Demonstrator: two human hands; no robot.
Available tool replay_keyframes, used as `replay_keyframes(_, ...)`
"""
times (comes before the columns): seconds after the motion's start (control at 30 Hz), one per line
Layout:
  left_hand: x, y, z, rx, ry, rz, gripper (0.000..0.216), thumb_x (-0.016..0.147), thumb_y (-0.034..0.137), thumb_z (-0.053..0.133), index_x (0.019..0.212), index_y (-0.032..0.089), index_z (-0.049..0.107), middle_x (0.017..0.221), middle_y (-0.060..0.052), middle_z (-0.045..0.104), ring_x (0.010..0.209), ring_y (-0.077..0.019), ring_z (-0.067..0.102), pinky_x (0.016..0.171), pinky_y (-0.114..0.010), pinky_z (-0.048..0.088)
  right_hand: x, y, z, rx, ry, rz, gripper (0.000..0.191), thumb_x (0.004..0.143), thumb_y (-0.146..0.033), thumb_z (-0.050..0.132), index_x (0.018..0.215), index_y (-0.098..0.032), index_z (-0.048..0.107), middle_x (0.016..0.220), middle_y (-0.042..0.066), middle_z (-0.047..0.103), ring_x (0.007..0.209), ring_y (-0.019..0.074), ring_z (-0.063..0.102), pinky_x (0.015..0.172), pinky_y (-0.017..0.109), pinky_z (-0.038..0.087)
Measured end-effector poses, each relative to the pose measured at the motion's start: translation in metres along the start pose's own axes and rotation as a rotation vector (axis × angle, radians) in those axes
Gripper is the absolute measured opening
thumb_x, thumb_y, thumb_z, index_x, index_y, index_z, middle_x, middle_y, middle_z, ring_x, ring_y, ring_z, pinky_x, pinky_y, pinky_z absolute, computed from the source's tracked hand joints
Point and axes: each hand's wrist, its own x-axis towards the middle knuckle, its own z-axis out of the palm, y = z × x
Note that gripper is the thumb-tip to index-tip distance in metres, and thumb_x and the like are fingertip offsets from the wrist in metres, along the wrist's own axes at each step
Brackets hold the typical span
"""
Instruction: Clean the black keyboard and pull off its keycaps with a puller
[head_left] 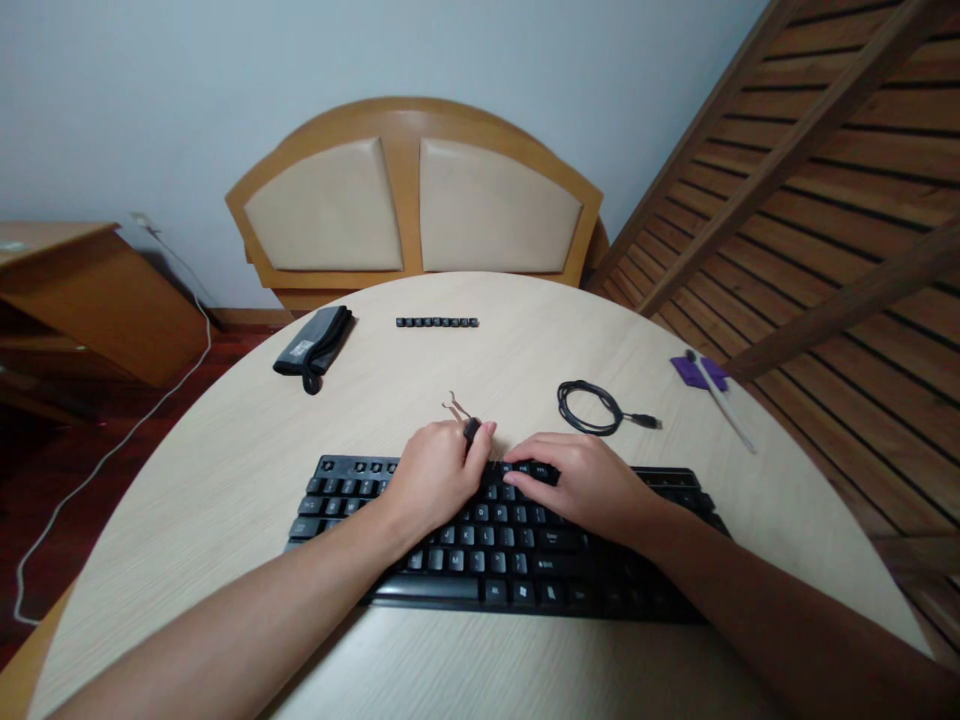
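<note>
A black keyboard (480, 562) lies on the round table before me, with bare sockets at the left of its top row. My left hand (439, 465) is closed around a wire keycap puller (471, 430), its dark handle in my fist and its thin wire prongs pointing up and away. The fist rests over the upper middle of the keyboard. My right hand (577, 480) reaches over the top row from the right; its thumb and index fingertips are close about a keycap (506, 468) among the function keys. Whether that keycap is seated or loose I cannot tell.
Beyond the keyboard, several loose keycaps (437, 322) form a line. A folded dark cloth pouch (315, 342) lies at the left. A coiled black USB cable (590, 408) lies right of centre, and a white stick (724, 405) rests on a purple cloth (694, 372) near the right edge.
</note>
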Motion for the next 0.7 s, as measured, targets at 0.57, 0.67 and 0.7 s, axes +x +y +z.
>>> replay_keyframes(0.57, 0.0042, -0.0032, -0.0050, -0.405, -0.112, -0.100, 0.055, 0.098, 0.051, 0.033, 0.062, 0.019, 0.060, 0.050, -0.001, 0.053, 0.051, -0.0166, 0.051, 0.056, -0.029, 0.039, -0.0016, -0.0006, 0.0011, -0.022, 0.012, -0.032, 0.016, 0.094, -0.028, 0.066, 0.105, -0.021, 0.076, 0.101, 0.003, 0.080, 0.088, 0.0195, 0.077, 0.084, 0.029, 0.059)
replay_keyframes(0.67, 0.0042, -0.0024, -0.0052, -0.513, -0.057, -0.167, 0.058, 0.097, 0.058, 0.032, 0.059, 0.020, 0.055, 0.048, 0.001, 0.048, 0.048, -0.0153, 0.047, 0.054, -0.029, 0.037, -0.0019, -0.0020, -0.0012, 0.008, 0.046, 0.041, 0.016, 0.094, -0.027, 0.065, 0.106, -0.023, 0.076, 0.101, 0.001, 0.081, 0.086, 0.0181, 0.077, 0.080, 0.027, 0.059)
replay_keyframes(0.7, 0.0043, -0.0019, -0.0050, -0.523, -0.046, -0.177, 0.059, 0.097, 0.059, 0.032, 0.058, 0.020, 0.054, 0.047, 0.001, 0.047, 0.048, -0.0153, 0.047, 0.053, -0.029, 0.037, -0.0018, -0.0022, -0.0014, 0.012, 0.052, 0.049, 0.016, 0.094, -0.028, 0.066, 0.106, -0.024, 0.076, 0.101, 0.000, 0.081, 0.085, 0.0181, 0.077, 0.080, 0.027, 0.060)
